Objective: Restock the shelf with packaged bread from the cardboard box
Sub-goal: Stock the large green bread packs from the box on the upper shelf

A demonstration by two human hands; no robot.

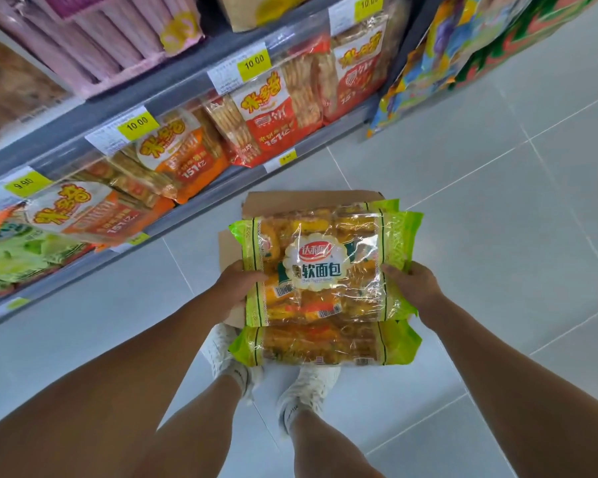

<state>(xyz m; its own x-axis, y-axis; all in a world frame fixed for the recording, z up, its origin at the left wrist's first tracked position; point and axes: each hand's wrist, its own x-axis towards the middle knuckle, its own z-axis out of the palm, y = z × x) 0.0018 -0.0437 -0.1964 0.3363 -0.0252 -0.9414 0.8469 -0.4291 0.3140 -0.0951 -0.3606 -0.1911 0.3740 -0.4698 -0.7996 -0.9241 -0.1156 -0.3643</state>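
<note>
bread pack (pixel 325 267): held at both ends, left hand (pixel 235 288), right hand (pixel 411 284), above box (pixel 311 198); shelf (pixel 187 81) far left.

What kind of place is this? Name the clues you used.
Most likely a shop aisle: yellow price tags along the shelf edge, rows of packaged crackers, and a cardboard box of stock on the tiled floor.

I see glossy, crinkled clear plastic on the bread pack (pixel 325 267), matt brown cardboard on the box (pixel 311 198), smooth pale floor tiles (pixel 497 201) with a dull sheen, shiny plastic cracker bags (pixel 266 122), and a grey metal-looking shelf (pixel 145 94).
</note>
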